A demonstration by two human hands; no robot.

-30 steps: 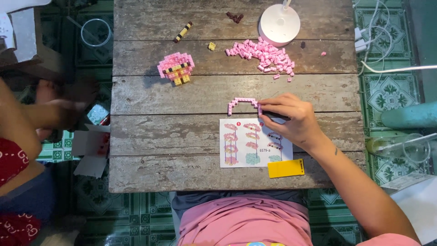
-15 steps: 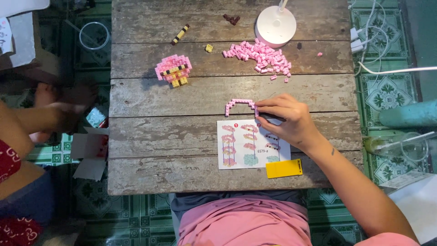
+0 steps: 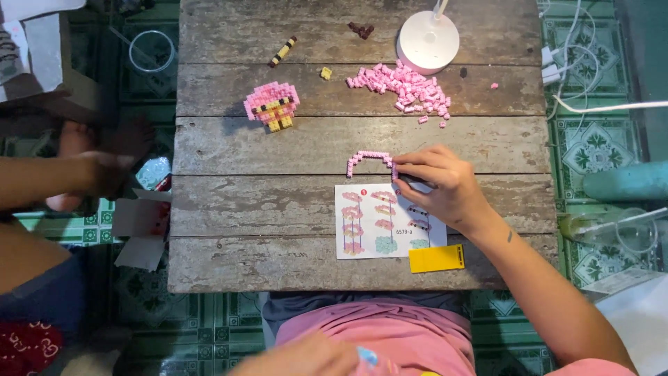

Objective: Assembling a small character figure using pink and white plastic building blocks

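While your right hand (image 3: 442, 184) pinches the pink brick arch (image 3: 370, 159) at its 3 o'clock end, your left hand (image 3: 306, 356) rests loosely curled in your lap, its hold unclear.

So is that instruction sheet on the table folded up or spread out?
Spread out. The instruction sheet lies flat on the wooden table, its diagrams face up; the right hand covers its upper right corner.

Your wooden plank table (image 3: 278, 139) carries a finished pink and yellow block figure (image 3: 272, 105), a striped brown and yellow stick (image 3: 282, 51), one loose yellow block (image 3: 325, 72) and a white round lamp base (image 3: 428, 32). A yellow card (image 3: 436, 257) lies at the near edge. Another person's arm (image 3: 49, 182) sits left, over green patterned floor tiles (image 3: 598, 143).
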